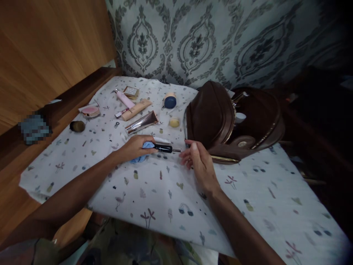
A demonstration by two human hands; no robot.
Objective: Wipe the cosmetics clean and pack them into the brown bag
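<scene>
"Clamped together by the left hand are a black tube and a bunched blue cloth; the tube's silver end is pointed to the right of the grip."

"What could be lost there?"

"Possibly the tube itself: with only one end held, and soft cloth folded at the fingers, it could be twisted loose by a sideways pull. A white tube, just beyond the grip, might be nudged if the fist is shifted outward."

"And on the right?"

"No firm hold is seen. The right hand is poised just past the silver end, fingers loosely curled and parted; whether the end is touched cannot be told. A brown bag is set beyond and to the right of the grip, so it could be bumped if that hand is lifted carelessly."

"How are the arms set?"

"Both forearms are slanted inward over the tablecloth; the left hand is laid low, its back turned up, while the right is held thumb uppermost."
</scene>
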